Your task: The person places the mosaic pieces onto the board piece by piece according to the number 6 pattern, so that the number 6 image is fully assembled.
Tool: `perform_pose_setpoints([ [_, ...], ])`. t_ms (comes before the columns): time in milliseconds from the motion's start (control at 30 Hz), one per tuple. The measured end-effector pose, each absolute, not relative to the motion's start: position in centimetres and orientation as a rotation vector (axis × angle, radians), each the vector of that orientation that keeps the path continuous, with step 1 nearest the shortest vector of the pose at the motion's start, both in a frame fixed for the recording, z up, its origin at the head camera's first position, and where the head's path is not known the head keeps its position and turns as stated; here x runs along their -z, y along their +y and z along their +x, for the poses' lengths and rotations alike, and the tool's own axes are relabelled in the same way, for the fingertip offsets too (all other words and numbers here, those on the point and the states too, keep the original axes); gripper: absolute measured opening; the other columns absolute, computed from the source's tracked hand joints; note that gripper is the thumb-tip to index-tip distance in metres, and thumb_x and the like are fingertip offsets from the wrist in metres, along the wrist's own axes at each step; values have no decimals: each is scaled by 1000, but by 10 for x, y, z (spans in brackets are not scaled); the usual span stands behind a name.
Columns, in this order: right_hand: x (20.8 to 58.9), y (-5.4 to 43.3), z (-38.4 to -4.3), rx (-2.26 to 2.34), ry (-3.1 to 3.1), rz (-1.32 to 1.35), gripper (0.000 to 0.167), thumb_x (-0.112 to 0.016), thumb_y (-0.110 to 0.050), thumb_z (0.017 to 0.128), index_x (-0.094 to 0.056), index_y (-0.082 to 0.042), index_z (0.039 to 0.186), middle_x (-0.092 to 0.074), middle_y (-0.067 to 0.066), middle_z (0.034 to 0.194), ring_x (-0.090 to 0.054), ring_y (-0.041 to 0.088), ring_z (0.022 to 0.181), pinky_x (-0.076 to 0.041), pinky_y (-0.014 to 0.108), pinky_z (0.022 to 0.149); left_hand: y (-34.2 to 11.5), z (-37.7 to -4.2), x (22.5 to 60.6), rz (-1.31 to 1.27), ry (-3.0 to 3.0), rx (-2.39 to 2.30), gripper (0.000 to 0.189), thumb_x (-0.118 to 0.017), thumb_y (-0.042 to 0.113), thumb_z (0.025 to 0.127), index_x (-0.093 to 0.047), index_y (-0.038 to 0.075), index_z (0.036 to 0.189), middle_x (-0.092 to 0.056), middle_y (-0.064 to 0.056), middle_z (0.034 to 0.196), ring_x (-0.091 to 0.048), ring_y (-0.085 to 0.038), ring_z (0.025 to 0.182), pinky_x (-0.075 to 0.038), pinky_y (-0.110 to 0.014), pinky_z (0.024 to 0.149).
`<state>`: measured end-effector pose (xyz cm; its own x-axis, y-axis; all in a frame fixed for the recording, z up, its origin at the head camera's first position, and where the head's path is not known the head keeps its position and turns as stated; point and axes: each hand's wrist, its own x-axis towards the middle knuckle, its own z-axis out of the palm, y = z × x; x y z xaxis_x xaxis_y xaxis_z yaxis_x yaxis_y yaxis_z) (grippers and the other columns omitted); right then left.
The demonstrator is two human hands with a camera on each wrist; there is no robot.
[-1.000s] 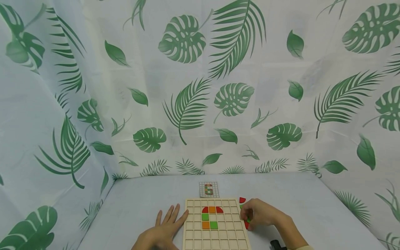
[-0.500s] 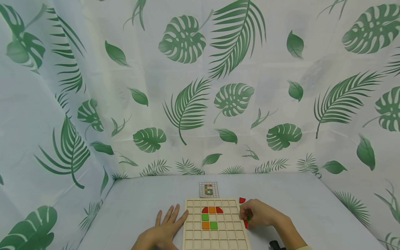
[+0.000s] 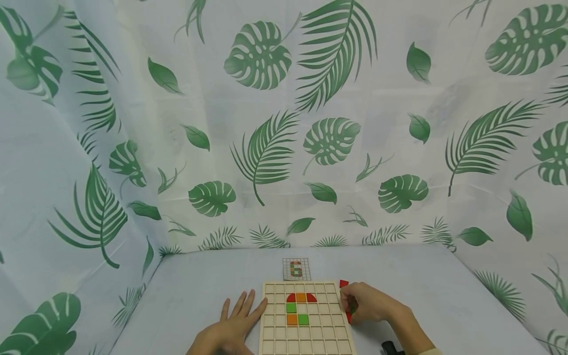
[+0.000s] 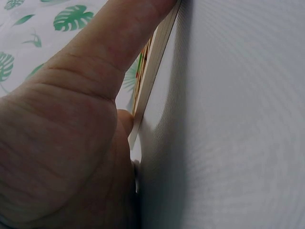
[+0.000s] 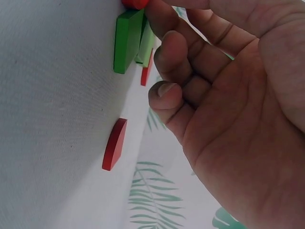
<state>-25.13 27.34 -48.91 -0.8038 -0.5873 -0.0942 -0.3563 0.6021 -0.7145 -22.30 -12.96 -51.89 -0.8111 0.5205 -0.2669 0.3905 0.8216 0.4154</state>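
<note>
A wooden grid board [image 3: 328, 340] lies in front of me with red, orange and green tiles in some cells, among them an orange tile [image 3: 292, 319] and a green tile [image 3: 303, 319]. My left hand [image 3: 232, 325] is spread flat on the table, its thumb touching the board's left edge [image 4: 155, 62]. Beside the right edge, my right hand [image 3: 368, 303] has curled fingers and pinches a red tile [image 5: 135, 4], which they partly hide. Close to those fingers are green tiles [image 5: 127, 40] and another red tile [image 5: 147, 71]. A red quarter-circle tile [image 5: 114, 145] lies apart.
A small pattern card [image 3: 296, 269] showing a coloured figure on a grid lies behind the board. A black object [image 3: 390, 348] sits near the right forearm, partly cut off. Leaf-printed cloth walls surround the white table [image 3: 199, 276].
My left hand stays still. The right fingers have shifted slightly among the tiles, and the green bit seen near the far red tile is now hidden.
</note>
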Motion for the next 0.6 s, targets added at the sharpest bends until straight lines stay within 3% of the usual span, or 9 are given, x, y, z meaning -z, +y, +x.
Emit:
perform_pose_setpoints([
  [600,486,269,-247,920,2588,-756,33,-87,8,70,-63,-11,85,-64,0,76,-51,3,66,-44,22,59,-131,-223,518,714,2622,-508,128,-88,67,68,-15,35,168,0,-16,176,3,-43,162,6,-75,121],
])
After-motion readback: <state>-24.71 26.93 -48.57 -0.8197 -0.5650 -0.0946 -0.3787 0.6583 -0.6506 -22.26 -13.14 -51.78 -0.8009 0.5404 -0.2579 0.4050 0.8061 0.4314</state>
